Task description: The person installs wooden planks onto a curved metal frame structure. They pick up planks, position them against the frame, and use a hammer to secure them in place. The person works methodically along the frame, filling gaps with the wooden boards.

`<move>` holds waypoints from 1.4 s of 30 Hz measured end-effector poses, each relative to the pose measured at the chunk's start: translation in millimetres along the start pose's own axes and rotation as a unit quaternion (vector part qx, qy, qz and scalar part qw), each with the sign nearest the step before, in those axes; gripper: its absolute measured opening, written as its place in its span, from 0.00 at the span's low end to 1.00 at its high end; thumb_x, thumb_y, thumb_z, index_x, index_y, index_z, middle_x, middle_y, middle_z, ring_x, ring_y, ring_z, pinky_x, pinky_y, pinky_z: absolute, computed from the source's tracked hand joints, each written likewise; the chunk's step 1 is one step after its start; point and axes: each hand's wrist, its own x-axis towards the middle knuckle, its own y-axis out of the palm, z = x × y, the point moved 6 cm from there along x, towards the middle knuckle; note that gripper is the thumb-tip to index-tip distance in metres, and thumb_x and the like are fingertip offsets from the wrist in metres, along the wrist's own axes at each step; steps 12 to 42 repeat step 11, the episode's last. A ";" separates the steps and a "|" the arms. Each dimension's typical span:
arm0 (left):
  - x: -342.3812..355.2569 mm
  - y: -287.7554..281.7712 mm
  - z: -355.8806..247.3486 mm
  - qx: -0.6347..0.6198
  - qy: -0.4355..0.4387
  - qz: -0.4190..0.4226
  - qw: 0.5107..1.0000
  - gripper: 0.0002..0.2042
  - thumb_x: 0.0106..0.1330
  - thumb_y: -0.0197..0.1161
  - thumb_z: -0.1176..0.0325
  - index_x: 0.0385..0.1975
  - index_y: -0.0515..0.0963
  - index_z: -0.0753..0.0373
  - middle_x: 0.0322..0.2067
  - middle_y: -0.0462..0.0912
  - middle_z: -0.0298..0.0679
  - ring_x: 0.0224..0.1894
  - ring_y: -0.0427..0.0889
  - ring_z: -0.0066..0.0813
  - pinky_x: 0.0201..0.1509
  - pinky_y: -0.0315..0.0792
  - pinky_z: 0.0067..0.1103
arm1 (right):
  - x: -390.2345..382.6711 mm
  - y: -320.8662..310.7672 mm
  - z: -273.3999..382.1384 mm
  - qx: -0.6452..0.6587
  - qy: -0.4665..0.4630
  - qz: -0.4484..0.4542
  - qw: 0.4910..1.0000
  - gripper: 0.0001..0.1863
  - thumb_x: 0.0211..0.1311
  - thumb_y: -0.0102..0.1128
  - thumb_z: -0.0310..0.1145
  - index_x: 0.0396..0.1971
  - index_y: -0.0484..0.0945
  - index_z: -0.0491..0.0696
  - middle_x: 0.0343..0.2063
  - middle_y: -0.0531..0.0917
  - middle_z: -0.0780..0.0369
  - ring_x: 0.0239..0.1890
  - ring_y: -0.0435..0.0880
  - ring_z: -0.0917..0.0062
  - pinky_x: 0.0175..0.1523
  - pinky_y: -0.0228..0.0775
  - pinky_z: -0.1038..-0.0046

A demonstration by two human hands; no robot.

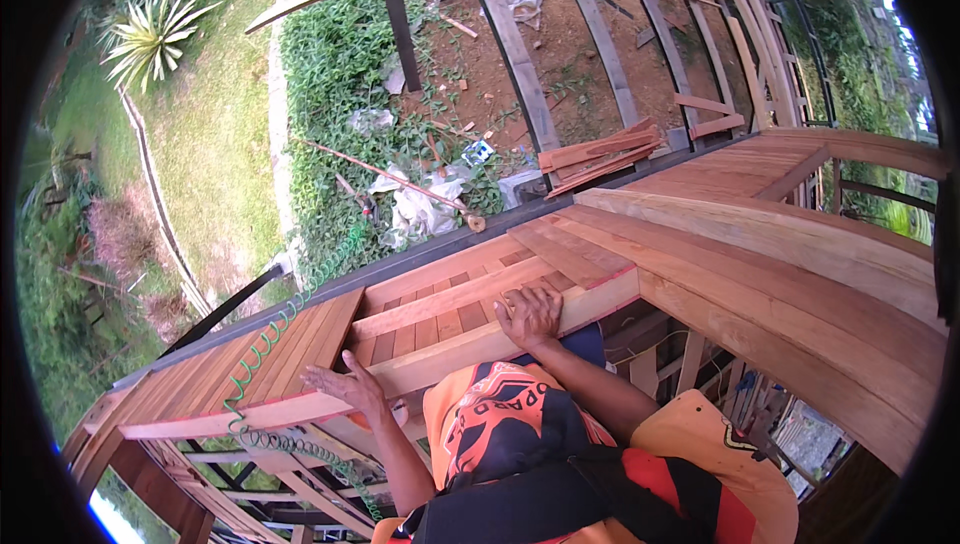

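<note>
Below me is a reddish wooden frame of planks with a pale front board (pixel 455 346) along its near edge. My left hand (pixel 347 384) rests at that board, fingers spread, near the end of a dark crosswise plank (pixel 338 329). Over the top of the same board lies my right hand (pixel 530 316), its fingers stretched out toward the recessed slats (pixel 440 321). Neither hand holds anything that I can see. To the right of my right hand, short planks (pixel 575 254) cover the frame's corner. A slatted section (pixel 285 354) lies to the left.
A green coiled hose (pixel 262 344) hangs across the left part of the boards. Long curved planks (pixel 760 274) run off to the right. Beyond the black beam (pixel 420 254) are loose red offcuts (pixel 600 154), grey joists (pixel 515 64) over soil, and white plastic sheeting (pixel 425 209).
</note>
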 end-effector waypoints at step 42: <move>-86.9 89.2 -159.1 0.111 0.191 0.509 0.832 0.38 0.65 0.57 0.33 0.66 0.73 0.58 0.64 0.76 0.48 0.69 0.72 0.43 0.73 0.62 0.44 | 56.7 43.9 -16.9 0.118 0.091 0.321 0.935 0.28 0.60 0.63 0.53 0.55 0.80 0.52 0.50 0.83 0.56 0.58 0.80 0.61 0.67 0.56 0.51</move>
